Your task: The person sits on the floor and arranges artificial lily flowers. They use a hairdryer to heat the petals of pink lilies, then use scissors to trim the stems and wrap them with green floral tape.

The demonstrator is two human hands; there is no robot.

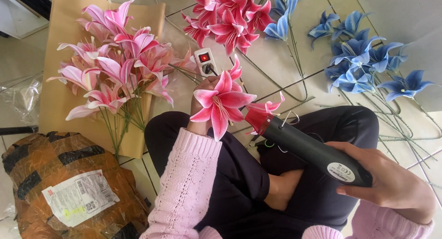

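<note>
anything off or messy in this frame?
Nothing damaged or spilled. Left hand holds a pink lily; right hand aims a black heat tool at it. Blue lilies lie loose on the floor tiles.

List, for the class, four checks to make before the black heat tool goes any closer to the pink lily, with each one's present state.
1. Right hand has a firm grip on the heat tool: ok.
2. Left hand holds the pink lily behind the bloom: ok.
3. Red nozzle points at the petals, not at fingers: ok.
4. Power strip switch lit: ok.
5. Nozzle clear of the petals: cannot tell; they overlap in the head view.
</note>
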